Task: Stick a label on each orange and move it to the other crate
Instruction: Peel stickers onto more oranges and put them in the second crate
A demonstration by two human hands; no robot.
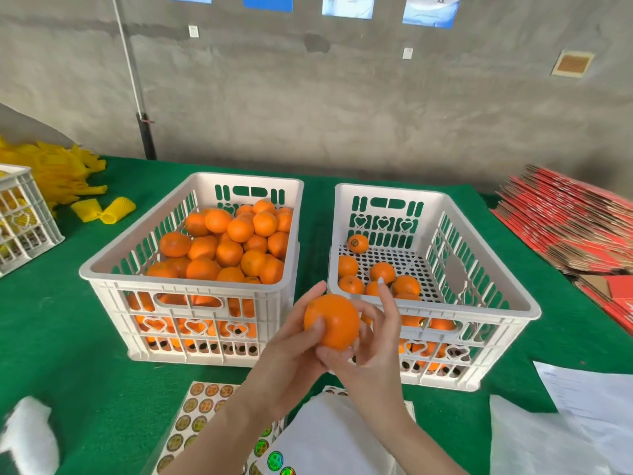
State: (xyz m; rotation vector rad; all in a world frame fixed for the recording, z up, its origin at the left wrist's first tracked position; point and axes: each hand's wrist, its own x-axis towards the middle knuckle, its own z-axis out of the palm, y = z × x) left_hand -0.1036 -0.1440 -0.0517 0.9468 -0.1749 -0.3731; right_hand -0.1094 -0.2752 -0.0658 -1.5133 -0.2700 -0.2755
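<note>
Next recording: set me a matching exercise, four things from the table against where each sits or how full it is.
1 left crate; 2 right crate; 3 orange; 4 sticker sheet
A gripped by left hand and right hand; B heaped with oranges; C lying on green cloth; D only a few oranges inside
Pairs: 1-B, 2-D, 3-A, 4-C

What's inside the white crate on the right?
A few oranges lie on the right crate's perforated floor; the back orange shows a round label. The held orange and right hand cover part of the front ones.
</note>
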